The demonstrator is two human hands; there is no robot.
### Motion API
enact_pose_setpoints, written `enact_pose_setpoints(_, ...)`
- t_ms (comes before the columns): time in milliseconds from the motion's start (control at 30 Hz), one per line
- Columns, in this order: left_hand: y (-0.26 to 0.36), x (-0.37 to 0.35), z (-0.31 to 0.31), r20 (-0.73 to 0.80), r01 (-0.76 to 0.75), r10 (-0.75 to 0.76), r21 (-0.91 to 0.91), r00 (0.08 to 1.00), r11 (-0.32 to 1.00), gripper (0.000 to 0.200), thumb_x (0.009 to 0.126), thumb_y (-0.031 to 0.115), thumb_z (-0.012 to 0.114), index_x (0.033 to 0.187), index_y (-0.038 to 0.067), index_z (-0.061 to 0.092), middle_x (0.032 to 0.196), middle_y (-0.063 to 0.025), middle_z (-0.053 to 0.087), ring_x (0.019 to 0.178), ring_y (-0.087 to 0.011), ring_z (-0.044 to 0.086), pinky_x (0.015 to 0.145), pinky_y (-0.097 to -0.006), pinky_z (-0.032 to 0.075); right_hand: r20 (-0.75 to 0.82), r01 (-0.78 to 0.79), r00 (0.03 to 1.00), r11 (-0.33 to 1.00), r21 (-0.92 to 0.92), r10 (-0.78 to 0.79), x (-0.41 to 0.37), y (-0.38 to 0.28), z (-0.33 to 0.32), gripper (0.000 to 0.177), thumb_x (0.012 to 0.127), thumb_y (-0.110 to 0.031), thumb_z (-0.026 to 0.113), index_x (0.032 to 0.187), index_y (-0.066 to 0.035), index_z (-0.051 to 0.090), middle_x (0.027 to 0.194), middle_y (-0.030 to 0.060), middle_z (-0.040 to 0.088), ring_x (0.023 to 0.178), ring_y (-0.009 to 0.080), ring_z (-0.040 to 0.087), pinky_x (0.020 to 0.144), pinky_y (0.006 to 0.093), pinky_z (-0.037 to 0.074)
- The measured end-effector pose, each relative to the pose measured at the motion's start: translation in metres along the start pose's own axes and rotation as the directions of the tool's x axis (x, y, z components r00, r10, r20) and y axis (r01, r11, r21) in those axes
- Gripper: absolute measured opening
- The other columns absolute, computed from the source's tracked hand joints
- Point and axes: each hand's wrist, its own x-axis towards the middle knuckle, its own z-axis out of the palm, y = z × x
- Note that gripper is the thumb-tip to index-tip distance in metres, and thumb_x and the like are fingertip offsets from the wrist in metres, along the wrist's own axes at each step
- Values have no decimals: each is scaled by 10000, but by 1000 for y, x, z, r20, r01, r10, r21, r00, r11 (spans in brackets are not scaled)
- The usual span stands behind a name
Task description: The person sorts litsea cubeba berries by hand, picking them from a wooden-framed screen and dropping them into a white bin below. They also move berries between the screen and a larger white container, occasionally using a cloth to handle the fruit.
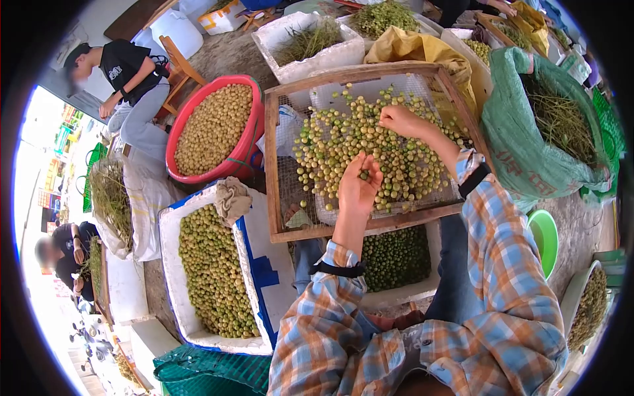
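Observation:
A wooden-framed mesh screen (269,191) lies in front of me, spread with small round yellow-green fruits (330,145). Over the near part of the pile, my left hand (360,185) is turned palm up with its fingers curled in. A small dark green fruit (364,175) shows in it. Farther right, my right hand (401,121) is lowered to the fruits, fingertips pinched together; what they hold, if anything, is hidden. Under the screen's near edge sits a white foam box (432,247) of greener fruits (396,261).
To the left are a red tub (173,148) of pale fruits and a white foam box (168,264) of greenish ones. A green sack (508,145) of stems and a green bowl (543,241) stand right. Two people (135,72) work at the left; another person's hand (503,6) shows far right.

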Motion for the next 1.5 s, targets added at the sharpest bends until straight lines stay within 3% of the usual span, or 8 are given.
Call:
enact_pose_setpoints(100, -4, -4, 6, -17, -37, 39, 85, 999, 996, 129, 839, 142, 548, 922, 64, 489, 818, -13, 516, 713, -124, 532, 574, -242, 493, 127, -119, 990, 835, 537, 59, -35, -28, -1, 111, 822, -127, 529, 798, -24, 494, 700, 37, 546, 625, 106, 534, 514, 252, 447)
enact_pose_setpoints(400, -18, -4, 0, 87, -71, 43, 350, 995, 934, 99, 791, 108, 620, 858, 62, 563, 733, -26, 570, 609, -98, 551, 507, -223, 498, -178, 212, 974, 822, 529, -136, -81, -39, 29, 98, 772, -25, 529, 728, -50, 446, 682, 24, 512, 499, 70, 420, 451, 228, 365)
enact_pose_setpoints(500, -18, -5, 5, 112, -104, 64, 401, 992, 910, 107, 798, 136, 616, 851, 55, 571, 718, -16, 563, 584, -86, 544, 481, -218, 487, 32, -104, 983, 404, 909, 183, -89, -32, 13, 23, 785, -30, 514, 784, -40, 494, 697, 29, 519, 489, 66, 417, 445, 217, 362)
enact_pose_setpoints(633, -6, -6, 3, 56, -187, 195, 619, 979, 763, 211, 817, 219, 601, 934, 44, 588, 690, 2, 540, 510, -61, 497, 395, -202, 417, -106, -202, 940, 777, 596, 326, -70, 10, -15, 95, 796, -28, 510, 884, -22, 546, 692, 51, 529, 529, 132, 489, 493, 276, 415)
enact_pose_setpoints(733, 6, -4, -2, -43, -197, 269, 573, 962, 796, 316, 847, 270, 556, 1081, 58, 552, 694, 12, 515, 494, -61, 436, 377, -201, 349, -147, -332, 937, 938, -102, 316, -73, 30, -23, 157, 796, -32, 515, 942, -18, 573, 798, 86, 550, 725, 225, 554, 651, 341, 451)
enact_pose_setpoints(800, 10, -4, -1, -39, -195, 243, 485, 969, 852, 300, 860, 265, 533, 1076, 57, 555, 709, 4, 528, 508, -64, 448, 376, -206, 358, -74, -62, 996, 978, -197, 48, -82, 21, -10, 136, 785, -31, 525, 906, -7, 581, 932, 111, 525, 931, 280, 508, 804, 371, 410)
enact_pose_setpoints(1300, 9, -4, -1, 1, -121, 123, 222, 992, 968, 224, 900, 203, 449, 1043, 50, 526, 778, 2, 506, 592, -88, 450, 464, -220, 380, 71, 54, 997, 880, -471, -23, -76, 10, 37, 123, 734, -104, 584, 780, -23, 504, 855, 104, 459, 871, 273, 479, 715, 404, 387)
enact_pose_setpoints(1500, 3, -7, -4, -4, -61, 63, 203, 998, 977, 155, 876, 193, 495, 993, 92, 505, 788, 25, 515, 626, -75, 469, 503, -197, 386, -61, -33, 997, 995, 97, 39, -88, 14, 8, 88, 756, -74, 542, 768, 12, 527, 651, 109, 542, 681, 254, 553, 669, 384, 446)
